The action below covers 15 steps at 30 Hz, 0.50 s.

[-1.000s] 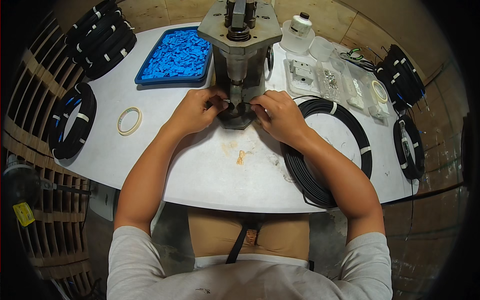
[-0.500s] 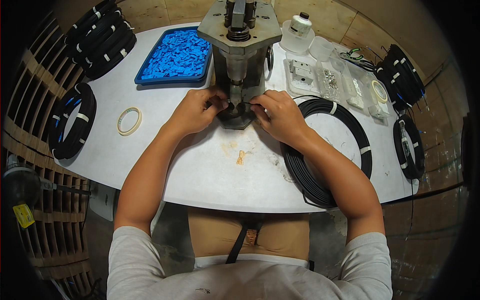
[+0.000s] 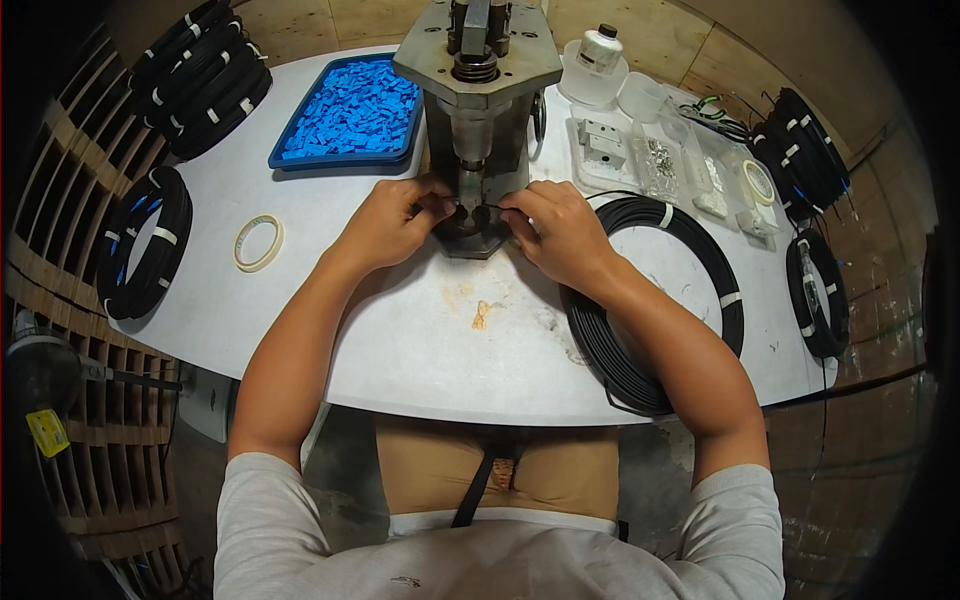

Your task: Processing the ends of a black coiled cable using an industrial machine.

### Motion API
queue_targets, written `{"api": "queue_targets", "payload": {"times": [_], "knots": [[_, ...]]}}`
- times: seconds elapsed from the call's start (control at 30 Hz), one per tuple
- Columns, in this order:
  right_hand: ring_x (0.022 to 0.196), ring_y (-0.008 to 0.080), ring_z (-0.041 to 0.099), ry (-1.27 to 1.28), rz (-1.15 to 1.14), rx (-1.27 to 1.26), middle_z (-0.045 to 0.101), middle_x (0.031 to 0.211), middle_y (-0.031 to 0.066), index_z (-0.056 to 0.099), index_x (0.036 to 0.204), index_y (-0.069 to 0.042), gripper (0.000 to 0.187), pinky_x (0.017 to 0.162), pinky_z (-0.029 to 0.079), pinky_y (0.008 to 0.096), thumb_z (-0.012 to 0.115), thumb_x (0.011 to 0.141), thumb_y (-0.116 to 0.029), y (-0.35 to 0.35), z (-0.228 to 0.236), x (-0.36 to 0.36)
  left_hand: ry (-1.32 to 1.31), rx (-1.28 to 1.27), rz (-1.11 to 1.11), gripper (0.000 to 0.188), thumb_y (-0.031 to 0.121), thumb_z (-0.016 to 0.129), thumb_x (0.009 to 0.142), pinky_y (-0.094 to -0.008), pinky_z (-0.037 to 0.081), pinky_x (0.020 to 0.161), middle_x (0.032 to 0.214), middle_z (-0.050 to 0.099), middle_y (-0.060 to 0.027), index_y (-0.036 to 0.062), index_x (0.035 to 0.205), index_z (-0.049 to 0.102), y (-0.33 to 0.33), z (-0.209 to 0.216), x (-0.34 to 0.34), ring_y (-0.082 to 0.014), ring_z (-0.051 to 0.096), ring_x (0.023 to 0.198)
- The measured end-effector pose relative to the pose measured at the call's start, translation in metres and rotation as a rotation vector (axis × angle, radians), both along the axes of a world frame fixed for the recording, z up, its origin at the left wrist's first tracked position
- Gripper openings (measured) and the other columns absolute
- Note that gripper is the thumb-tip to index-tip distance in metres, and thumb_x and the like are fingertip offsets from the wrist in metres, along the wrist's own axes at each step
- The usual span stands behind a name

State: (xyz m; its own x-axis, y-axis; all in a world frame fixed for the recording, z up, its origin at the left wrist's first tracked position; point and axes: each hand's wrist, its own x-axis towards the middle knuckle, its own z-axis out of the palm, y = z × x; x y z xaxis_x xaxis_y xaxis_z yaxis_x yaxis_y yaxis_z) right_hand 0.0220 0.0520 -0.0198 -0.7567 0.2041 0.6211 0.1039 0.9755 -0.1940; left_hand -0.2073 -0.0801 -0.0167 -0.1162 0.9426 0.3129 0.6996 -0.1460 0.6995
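A grey metal bench press (image 3: 478, 75) stands at the table's far middle, its ram (image 3: 473, 140) above a small tool on the base (image 3: 478, 245). Left of that tool, my left hand (image 3: 398, 220) is closed in a pinch; what lies between its fingertips is too small and dark to make out. On the other side, my right hand (image 3: 560, 225) pinches the end of a thin black cable close to the tool. Under my right forearm lies a large coil of black cable (image 3: 728, 255), with white tape bands round it.
At the back left sits a blue tray (image 3: 275, 160) full of small blue pieces. A tape roll (image 3: 258, 243) and cable coils (image 3: 150, 245) lie left. Clear boxes of small metal parts (image 3: 660, 170), a white bottle (image 3: 601, 50) and more coils (image 3: 820, 290) stand right.
Both hands stay in nearly the same place beside the press tool. The part just under the ram looks slightly different; nothing else has visibly moved.
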Motion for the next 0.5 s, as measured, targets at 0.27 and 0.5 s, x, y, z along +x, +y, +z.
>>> {"api": "queue_targets", "payload": {"times": [0.27,0.5], "knots": [[0.083,0.0290,0.068,-0.015,-0.006,-0.004,0.069,0.086,0.0073,0.073,0.098,-0.007,0.010,0.079,0.050,0.0409,0.075,0.089,-0.010,-0.0005,0.0014,0.0007,-0.014,-0.007,-0.006,0.020,0.010,0.064,0.095,-0.0381,0.057,0.082,0.092,0.076,-0.0212,-0.0011,0.108,0.074,0.0002,0.0006,0.0003,-0.0300,0.074,0.084],[0.082,0.0292,0.067,-0.014,-0.005,-0.010,0.069,0.086,0.0074,0.072,0.098,-0.007,0.010,0.079,0.050,0.0414,0.075,0.089,-0.010,-0.0008,0.0021,0.0012,-0.070,-0.086,0.007,0.022,-0.004,0.058,0.089,-0.0347,0.057,0.091,0.096,0.076,-0.0143,-0.0048,0.108,0.069,-0.0021,0.0073,0.0041,-0.0224,0.075,0.093]]}}
